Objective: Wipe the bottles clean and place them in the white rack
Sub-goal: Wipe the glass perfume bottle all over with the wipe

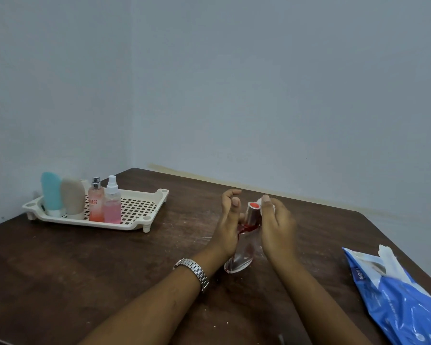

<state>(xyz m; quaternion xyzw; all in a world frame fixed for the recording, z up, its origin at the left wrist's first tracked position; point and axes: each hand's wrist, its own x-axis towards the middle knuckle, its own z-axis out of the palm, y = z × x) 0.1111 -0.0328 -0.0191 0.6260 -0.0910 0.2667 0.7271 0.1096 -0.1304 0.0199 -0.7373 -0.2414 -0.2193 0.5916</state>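
Note:
A clear glass perfume bottle (241,257) with a silver cap and red top stands tilted on the dark wooden table, between my two hands. My left hand (228,225) grips its neck from the left side. My right hand (276,225) holds a white wipe (261,204) pressed against the cap. The white rack (139,210) sits at the back left of the table. In it stand a blue tube (50,192), a beige tube (72,197), an orange-pink spray bottle (96,200) and a pink spray bottle (112,200), all upright at its left end.
A blue pack of wipes (398,300) lies at the table's right edge with a white wipe sticking out. The wall runs close behind the table. The rack's right half holds nothing.

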